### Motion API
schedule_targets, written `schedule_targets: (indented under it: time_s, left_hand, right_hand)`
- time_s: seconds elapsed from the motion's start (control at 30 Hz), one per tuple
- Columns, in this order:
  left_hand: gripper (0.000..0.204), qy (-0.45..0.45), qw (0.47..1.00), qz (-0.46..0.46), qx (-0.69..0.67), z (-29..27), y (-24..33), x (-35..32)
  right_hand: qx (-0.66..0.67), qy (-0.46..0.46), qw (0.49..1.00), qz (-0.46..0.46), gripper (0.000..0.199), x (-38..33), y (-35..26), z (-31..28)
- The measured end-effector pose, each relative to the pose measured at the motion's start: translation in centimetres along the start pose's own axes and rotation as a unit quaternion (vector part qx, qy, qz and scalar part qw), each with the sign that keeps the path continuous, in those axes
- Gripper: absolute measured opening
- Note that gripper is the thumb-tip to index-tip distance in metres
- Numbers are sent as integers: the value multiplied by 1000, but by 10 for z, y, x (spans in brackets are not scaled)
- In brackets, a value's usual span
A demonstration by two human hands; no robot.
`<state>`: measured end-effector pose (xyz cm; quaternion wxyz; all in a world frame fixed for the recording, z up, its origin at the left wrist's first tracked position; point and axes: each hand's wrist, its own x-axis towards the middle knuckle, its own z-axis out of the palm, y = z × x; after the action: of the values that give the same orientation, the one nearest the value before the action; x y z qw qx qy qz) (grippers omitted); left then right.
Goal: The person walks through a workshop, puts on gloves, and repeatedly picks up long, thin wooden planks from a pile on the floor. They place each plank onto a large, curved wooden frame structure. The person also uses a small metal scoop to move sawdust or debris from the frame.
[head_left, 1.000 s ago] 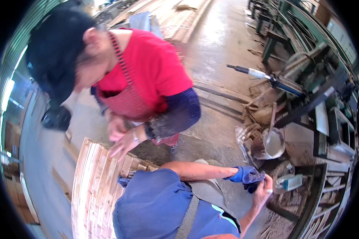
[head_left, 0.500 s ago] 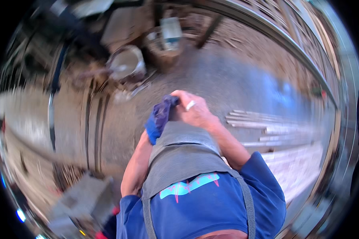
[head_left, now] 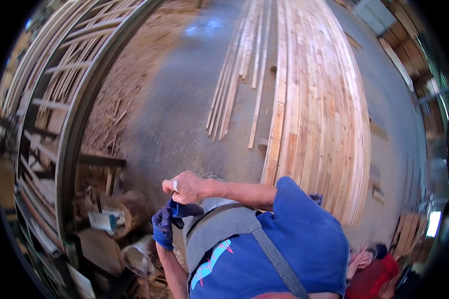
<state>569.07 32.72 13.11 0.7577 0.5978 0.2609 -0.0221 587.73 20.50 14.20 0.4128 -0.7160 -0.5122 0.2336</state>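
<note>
In front of my grey apron [head_left: 219, 226], my two hands meet at the lower middle of the view. My left hand [head_left: 163, 224] wears a dark blue work glove, its fingers curled against a second blue glove [head_left: 187, 208]. That loose glove hangs between the hands and droops toward the apron. My right hand [head_left: 188, 187] is bare with a white band round one finger. Its fingertips are closed on the loose glove from above. Part of the grip is hidden behind the fingers.
Long planks [head_left: 314, 109] lie side by side on the right, thin wood strips [head_left: 232, 84] beside them. A metal rack [head_left: 75, 114] stands left. Lower left are a log [head_left: 137, 209], a small box [head_left: 102, 221] and a bucket [head_left: 136, 259]. A person in red [head_left: 374, 276] is lower right.
My body has turned to the right, so the planks now lie ahead and the bucket and log sit lower left. My hands stay together at the blue glove.
</note>
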Motion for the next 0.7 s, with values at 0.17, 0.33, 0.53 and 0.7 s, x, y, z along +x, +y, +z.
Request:
schedule_targets:
  time_s: [0.17,0.33,0.53,0.7]
  left_hand:
    - [28,-186,975,-95,70,30,56,106]
    - [31,-263,960,-65,75,32,69,205]
    - [32,-322,947,-5,14,-15,72,317]
    - [34,-401,915,-32,20,-3,140,360]
  right_hand:
    - [-31,63,996,61,16,16,39,-56]
    - [-90,235,963,99,12,42,44,-97]
    - [182,367,883,230,16,130,32,-101]
    - [57,389,862,320,41,154,44,-112]
